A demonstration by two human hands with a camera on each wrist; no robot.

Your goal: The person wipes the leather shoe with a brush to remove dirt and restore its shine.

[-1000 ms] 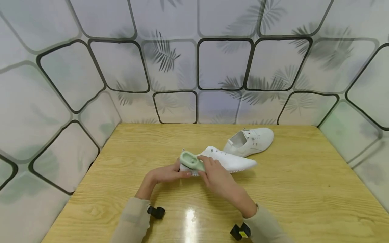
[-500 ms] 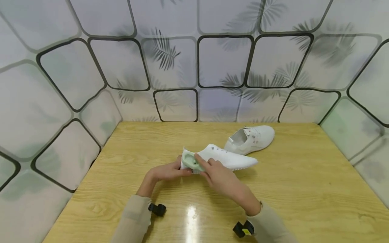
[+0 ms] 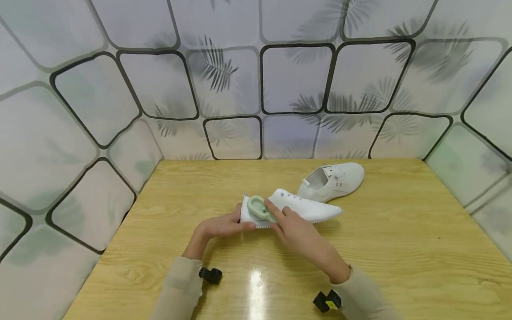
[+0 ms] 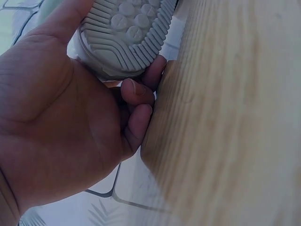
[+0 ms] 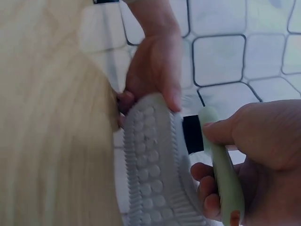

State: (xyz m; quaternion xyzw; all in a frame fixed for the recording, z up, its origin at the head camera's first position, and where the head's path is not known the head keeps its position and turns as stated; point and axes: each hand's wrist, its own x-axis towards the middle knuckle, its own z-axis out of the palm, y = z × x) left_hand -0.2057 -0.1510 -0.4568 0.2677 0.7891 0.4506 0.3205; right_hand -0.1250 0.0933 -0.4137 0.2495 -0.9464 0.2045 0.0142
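A white lace-up shoe [image 3: 316,210] is held low over the table with its toe to the right. My left hand [image 3: 225,224] grips it around the heel, the thumb along the lower edge near the sole. Ribs and round studs cover the grey sole [image 4: 127,40] in the left wrist view. In my right hand [image 3: 298,232] is a pale green brush [image 3: 257,206], its head against the shoe's side near the heel. Dark bristles [image 5: 192,134] face the shoe in the right wrist view, and my fingers curl around the brush's handle [image 5: 226,183].
Behind the held shoe, a second white shoe [image 3: 340,181] rests on the wooden table [image 3: 400,249], toe to the right. Patterned pale walls [image 3: 296,80] enclose the table at the back and sides.
The brush and my right hand have shifted a little to the right along the shoe's side, away from the heel end. My left hand keeps its grip on the heel.
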